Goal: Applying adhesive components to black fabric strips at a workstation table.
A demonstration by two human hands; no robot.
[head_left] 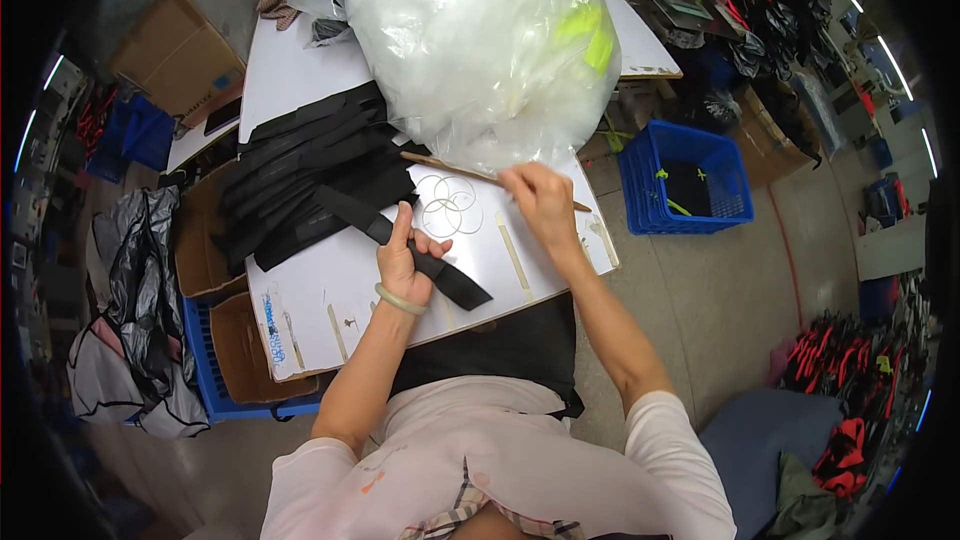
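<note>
My left hand (405, 265) is closed round a flat black fabric strip (462, 288), which slants across the palm with both ends sticking out. A bangle circles that wrist. My right hand (540, 202) is closed, fingers curled, at the lower edge of a big clear plastic bag of white fluffy filling (480, 50). What its fingers hold, if anything, is hidden. Beneath it a thin wooden stick (450, 167) lies on the white table (380, 328). Several black fabric strips (310, 155) are piled left of my hands. Thin rings (448, 205) lie between my hands.
Right of the table, a blue plastic basket (690, 185) stands on the floor. Cardboard boxes (240, 345) and a blue crate (205, 365) sit against the left side. Silvery covers (140, 310) hang farther left. Dark and red goods (840, 370) are heaped at the lower right.
</note>
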